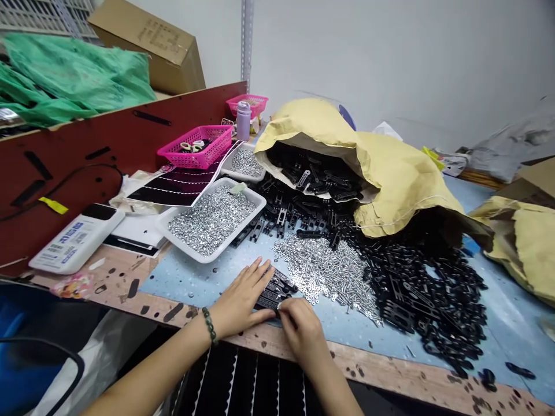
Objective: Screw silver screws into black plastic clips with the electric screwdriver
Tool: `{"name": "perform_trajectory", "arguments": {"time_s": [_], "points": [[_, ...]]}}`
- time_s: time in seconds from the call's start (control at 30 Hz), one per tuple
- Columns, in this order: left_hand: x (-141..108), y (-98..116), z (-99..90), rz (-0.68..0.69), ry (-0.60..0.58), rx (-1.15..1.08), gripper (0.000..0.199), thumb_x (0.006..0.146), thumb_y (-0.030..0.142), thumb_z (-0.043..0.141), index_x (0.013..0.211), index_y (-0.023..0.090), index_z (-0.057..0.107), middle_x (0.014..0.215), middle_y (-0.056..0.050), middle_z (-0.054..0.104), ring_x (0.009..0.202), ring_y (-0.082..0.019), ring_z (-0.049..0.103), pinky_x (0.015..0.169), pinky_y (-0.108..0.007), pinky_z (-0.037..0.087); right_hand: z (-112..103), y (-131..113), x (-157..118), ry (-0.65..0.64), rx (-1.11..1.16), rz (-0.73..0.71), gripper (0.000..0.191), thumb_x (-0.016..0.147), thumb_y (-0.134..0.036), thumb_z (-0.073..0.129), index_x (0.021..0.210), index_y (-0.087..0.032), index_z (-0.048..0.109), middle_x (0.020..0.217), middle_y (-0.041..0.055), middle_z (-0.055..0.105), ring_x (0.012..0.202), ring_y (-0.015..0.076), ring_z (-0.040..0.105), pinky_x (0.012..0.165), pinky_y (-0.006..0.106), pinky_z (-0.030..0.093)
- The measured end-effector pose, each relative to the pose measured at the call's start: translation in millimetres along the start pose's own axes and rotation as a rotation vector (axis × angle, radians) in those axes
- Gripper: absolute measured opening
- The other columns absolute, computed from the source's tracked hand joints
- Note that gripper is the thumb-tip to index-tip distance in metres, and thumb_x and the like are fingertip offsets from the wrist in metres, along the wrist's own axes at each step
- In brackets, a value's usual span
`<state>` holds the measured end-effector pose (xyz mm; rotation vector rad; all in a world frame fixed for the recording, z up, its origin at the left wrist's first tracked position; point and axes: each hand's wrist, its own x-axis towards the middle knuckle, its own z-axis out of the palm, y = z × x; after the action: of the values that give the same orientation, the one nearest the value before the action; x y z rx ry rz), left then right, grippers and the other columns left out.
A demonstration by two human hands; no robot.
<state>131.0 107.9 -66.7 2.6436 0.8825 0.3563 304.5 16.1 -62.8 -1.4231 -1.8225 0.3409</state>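
Note:
My left hand point(241, 297), a beaded bracelet at its wrist, lies flat with fingers stretched over several black slotted plastic parts point(269, 293) on the blue mat. It covers part of them. Beside it, the fingers of my right hand point(300, 325) are pinched together at the right end of those parts. Something tiny and pale shows at its fingertips, too small to name. Just beyond the hands spreads a heap of silver screws and nuts point(332, 268). A white tray point(260, 202) full of small metal nuts stands behind my left hand.
A big pile of black parts point(433, 306) lies to the right, below open yellow sacks point(403, 173). A white scale point(78, 240), a pink basket point(212, 151) with scissors and a lilac bottle point(243, 120) stand at the left. A red board point(87, 162) borders that side.

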Motion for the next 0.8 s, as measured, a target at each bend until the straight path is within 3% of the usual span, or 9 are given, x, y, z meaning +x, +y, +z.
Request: {"name": "perform_trajectory", "arguments": {"time_s": [0.2, 0.4, 0.6, 0.73, 0.8], "points": [[-2, 0, 3.8, -0.007, 0.002, -0.007, 0.079, 0.088, 0.052, 0.049, 0.148, 0.022, 0.008, 0.155, -0.010, 0.012, 0.142, -0.028, 0.007, 0.112, -0.046, 0.022, 1, 5, -2, -0.038, -0.103, -0.036, 0.018, 0.091, -0.012, 0.043, 0.090, -0.021, 0.058, 0.084, 0.0056, 0.060, 0.079, 0.0185, 0.056, 0.071, 0.032, 0.048], [-2, 0, 3.5, -0.010, 0.000, -0.015, 0.078, 0.089, 0.052, 0.047, 0.148, 0.020, 0.009, 0.155, -0.010, 0.011, 0.142, -0.027, 0.005, 0.112, -0.043, 0.023, 10, 7, -6, 0.115, 0.002, 0.110, 0.009, 0.089, -0.018, 0.050, 0.080, -0.021, 0.052, 0.077, 0.0024, 0.055, 0.073, 0.0169, 0.056, 0.065, 0.029, 0.047], [-3, 2, 3.9, -0.019, 0.000, -0.018, 0.077, 0.088, 0.053, 0.047, 0.147, 0.018, 0.013, 0.154, -0.010, 0.014, 0.142, -0.026, 0.006, 0.112, -0.043, 0.023, 12, 8, -8, 0.129, -0.084, 0.056, 0.010, 0.089, -0.018, 0.051, 0.080, -0.021, 0.054, 0.076, 0.0032, 0.058, 0.073, 0.0176, 0.057, 0.068, 0.032, 0.048], [-3, 2, 3.4, -0.015, 0.004, -0.041, 0.078, 0.088, 0.053, 0.048, 0.148, 0.018, 0.012, 0.154, -0.010, 0.013, 0.142, -0.027, 0.006, 0.113, -0.043, 0.022, -1, 0, -11, 0.076, -0.219, -0.083, 0.012, 0.088, -0.017, 0.053, 0.092, -0.022, 0.062, 0.086, 0.0064, 0.065, 0.078, 0.0200, 0.060, 0.070, 0.037, 0.049], [-4, 2, 0.3, -0.031, -0.016, -0.067, 0.080, 0.088, 0.054, 0.049, 0.148, 0.020, 0.008, 0.155, -0.010, 0.009, 0.142, -0.029, 0.005, 0.112, -0.046, 0.023, -19, -4, -20, 0.140, -0.228, -0.115, 0.017, 0.087, -0.020, 0.056, 0.103, -0.023, 0.063, 0.097, 0.0076, 0.065, 0.085, 0.0217, 0.061, 0.071, 0.037, 0.051]]}}
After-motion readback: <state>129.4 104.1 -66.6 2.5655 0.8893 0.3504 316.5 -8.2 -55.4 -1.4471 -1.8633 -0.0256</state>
